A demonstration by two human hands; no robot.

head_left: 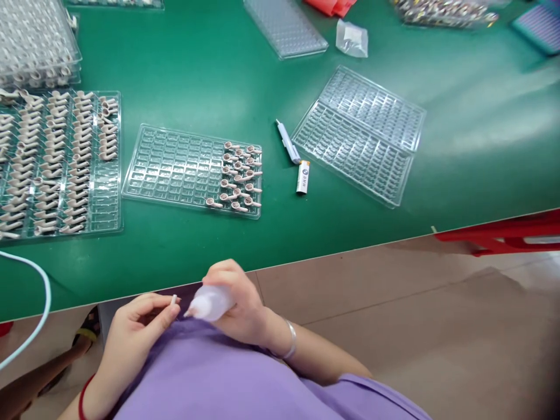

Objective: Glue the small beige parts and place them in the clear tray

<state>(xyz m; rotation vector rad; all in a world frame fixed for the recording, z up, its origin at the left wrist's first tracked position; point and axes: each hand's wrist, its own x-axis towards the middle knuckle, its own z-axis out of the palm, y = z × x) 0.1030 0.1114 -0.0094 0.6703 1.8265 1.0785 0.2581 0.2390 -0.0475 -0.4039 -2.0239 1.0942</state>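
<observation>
- Left hand (135, 324): thumb and forefinger pinched on a small part (174, 300), held below the table (306, 233) edge, over the lap.
- Right hand (240, 306): closed round a white bottle (212, 302), with the nozzle aimed at the part, just beside it.
- Tray (175, 169): on the table, with similar parts at its right end.

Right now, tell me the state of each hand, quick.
Left hand: closed, pinching a small pale part at its fingertips.
Right hand: closed around a small white squeeze bottle.
</observation>
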